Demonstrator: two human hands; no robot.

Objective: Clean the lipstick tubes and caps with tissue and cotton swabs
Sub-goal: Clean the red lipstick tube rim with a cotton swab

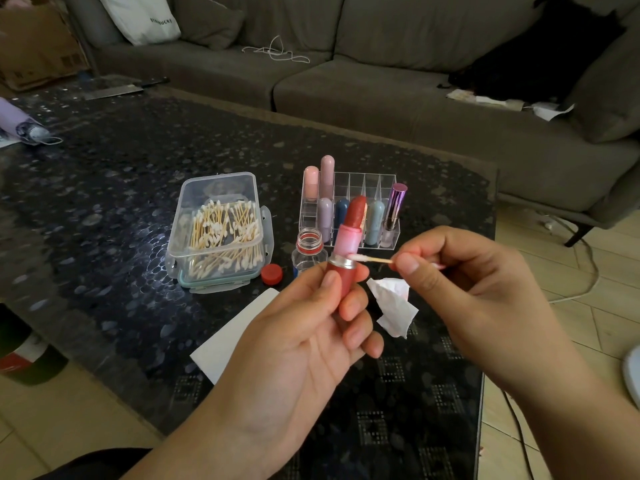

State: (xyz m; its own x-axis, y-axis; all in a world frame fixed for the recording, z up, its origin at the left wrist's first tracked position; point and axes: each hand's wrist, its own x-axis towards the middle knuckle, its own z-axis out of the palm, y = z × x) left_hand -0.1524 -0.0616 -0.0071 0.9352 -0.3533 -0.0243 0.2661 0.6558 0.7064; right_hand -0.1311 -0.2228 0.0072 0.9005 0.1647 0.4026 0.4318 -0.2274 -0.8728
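My left hand [311,327] grips an uncapped red lipstick tube [346,271] upright, its red stick twisted up above a pink inner sleeve. My right hand [460,282] pinches a cotton swab [370,259] by its wooden stem. The swab's white tip touches the tube at the silver ring below the pink sleeve. A crumpled tissue [393,304] with pink marks lies on the table just under my hands. A flat white tissue sheet [232,336] lies partly under my left hand.
A clear box of cotton swabs [218,230] stands open at centre left. Beside it are a small open bottle [309,252] and its red cap [272,274]. A clear acrylic organiser [356,188] holds several capped lipsticks. The dark glass table [104,202] fronts a grey sofa [381,81].
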